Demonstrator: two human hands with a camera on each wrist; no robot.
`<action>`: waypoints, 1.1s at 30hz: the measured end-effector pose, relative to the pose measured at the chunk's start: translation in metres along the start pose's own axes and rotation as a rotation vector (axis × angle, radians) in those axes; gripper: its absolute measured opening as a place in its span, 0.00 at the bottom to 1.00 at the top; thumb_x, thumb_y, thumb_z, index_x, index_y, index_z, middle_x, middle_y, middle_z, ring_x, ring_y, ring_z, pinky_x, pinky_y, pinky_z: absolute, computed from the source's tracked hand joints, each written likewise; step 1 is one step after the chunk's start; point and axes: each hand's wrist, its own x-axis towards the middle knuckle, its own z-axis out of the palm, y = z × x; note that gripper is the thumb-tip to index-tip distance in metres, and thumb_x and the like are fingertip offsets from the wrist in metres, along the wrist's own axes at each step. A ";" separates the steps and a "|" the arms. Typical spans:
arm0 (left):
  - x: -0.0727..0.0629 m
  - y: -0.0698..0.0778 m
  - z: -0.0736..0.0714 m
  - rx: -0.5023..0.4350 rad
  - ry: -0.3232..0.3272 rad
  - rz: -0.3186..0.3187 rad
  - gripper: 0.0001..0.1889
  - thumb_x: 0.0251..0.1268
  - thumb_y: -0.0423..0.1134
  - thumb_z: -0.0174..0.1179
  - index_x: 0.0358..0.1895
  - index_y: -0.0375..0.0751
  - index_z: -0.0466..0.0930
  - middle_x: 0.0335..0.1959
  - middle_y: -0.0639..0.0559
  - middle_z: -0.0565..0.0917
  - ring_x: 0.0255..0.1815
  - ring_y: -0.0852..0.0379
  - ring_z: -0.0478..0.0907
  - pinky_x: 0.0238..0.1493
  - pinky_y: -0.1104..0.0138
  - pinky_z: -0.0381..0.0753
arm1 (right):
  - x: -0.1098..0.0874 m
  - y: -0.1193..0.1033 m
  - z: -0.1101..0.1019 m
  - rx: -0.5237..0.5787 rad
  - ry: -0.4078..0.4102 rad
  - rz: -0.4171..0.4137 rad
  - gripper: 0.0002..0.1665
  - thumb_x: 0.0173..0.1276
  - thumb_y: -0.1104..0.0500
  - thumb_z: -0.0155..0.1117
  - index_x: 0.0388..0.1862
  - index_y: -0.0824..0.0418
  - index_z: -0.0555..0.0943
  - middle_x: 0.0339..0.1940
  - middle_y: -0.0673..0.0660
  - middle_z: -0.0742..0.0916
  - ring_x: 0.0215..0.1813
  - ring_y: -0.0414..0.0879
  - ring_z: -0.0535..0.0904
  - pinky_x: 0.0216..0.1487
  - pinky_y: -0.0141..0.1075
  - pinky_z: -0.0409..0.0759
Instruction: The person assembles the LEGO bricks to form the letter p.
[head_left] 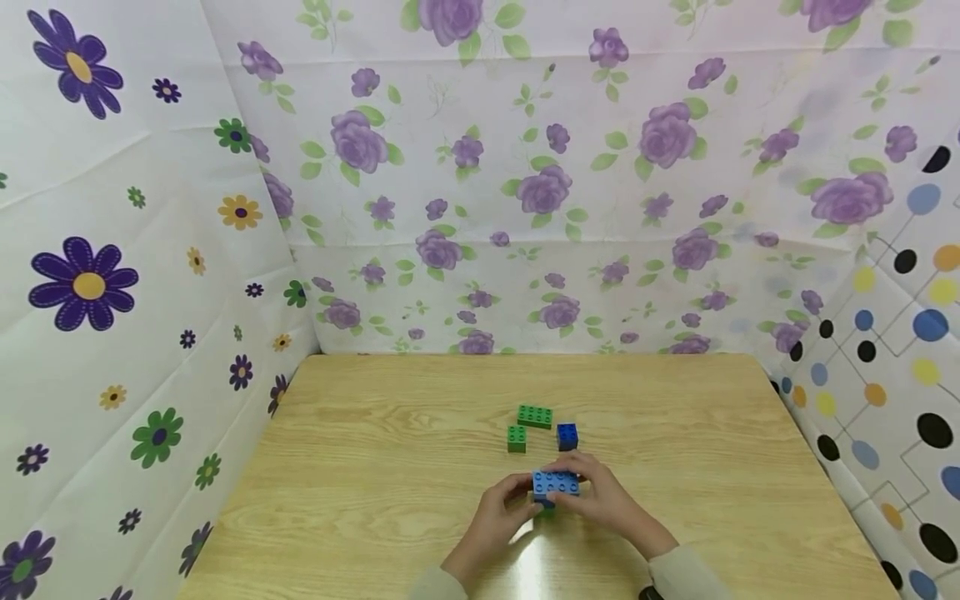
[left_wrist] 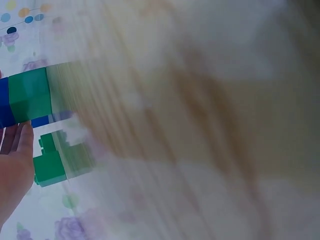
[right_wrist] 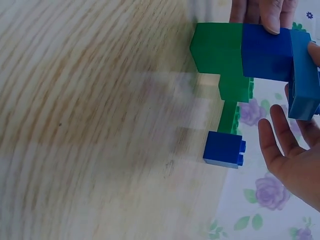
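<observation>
Between the two hands stands a small stack of toy building bricks. Its bottom is a green brick (right_wrist: 216, 47), with a dark blue brick (right_wrist: 265, 52) above that. A longer light blue brick (head_left: 557, 482) lies across the top, overhanging to the right. My left hand (head_left: 491, 515) pinches the dark blue brick from the left, thumb in front. The right hand (head_left: 607, 500) holds the light blue brick, thumb on the near side and forefinger along the far side. Its other fingers (right_wrist: 285, 132) spread below the overhang in the right wrist view.
Just beyond the stack are a small green brick (head_left: 517, 439), a longer green brick (head_left: 535, 416) and a small blue brick (head_left: 567, 437). They sit on a wooden table (head_left: 375, 467). Patterned cloth (head_left: 465, 200) walls in the back and both sides.
</observation>
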 end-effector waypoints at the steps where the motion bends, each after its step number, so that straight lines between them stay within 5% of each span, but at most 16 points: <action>1: 0.000 0.000 0.000 -0.007 0.004 0.004 0.20 0.63 0.36 0.64 0.59 0.46 0.75 0.57 0.54 0.79 0.62 0.54 0.74 0.65 0.65 0.72 | 0.000 0.000 0.000 -0.002 -0.002 0.002 0.21 0.63 0.47 0.68 0.54 0.51 0.82 0.54 0.52 0.80 0.53 0.51 0.74 0.45 0.36 0.79; 9: -0.001 0.002 -0.001 -0.049 -0.013 0.004 0.22 0.63 0.39 0.64 0.61 0.49 0.74 0.58 0.56 0.78 0.62 0.56 0.73 0.65 0.67 0.72 | -0.002 -0.004 -0.002 0.018 -0.019 -0.005 0.21 0.64 0.47 0.68 0.55 0.49 0.82 0.50 0.48 0.79 0.51 0.48 0.74 0.47 0.39 0.80; 20: 0.000 0.007 -0.004 -0.032 -0.009 0.027 0.20 0.63 0.40 0.63 0.59 0.48 0.76 0.57 0.55 0.78 0.62 0.52 0.73 0.65 0.65 0.73 | 0.003 -0.046 -0.022 0.054 -0.025 -0.057 0.16 0.71 0.62 0.60 0.56 0.61 0.79 0.50 0.59 0.81 0.51 0.58 0.77 0.48 0.44 0.82; 33: -0.002 0.010 -0.003 -0.019 0.005 0.065 0.19 0.63 0.36 0.63 0.57 0.43 0.76 0.56 0.50 0.79 0.60 0.50 0.75 0.62 0.65 0.75 | 0.034 -0.037 -0.039 0.080 -0.058 -0.059 0.20 0.74 0.62 0.56 0.61 0.70 0.73 0.56 0.66 0.80 0.56 0.62 0.77 0.55 0.40 0.80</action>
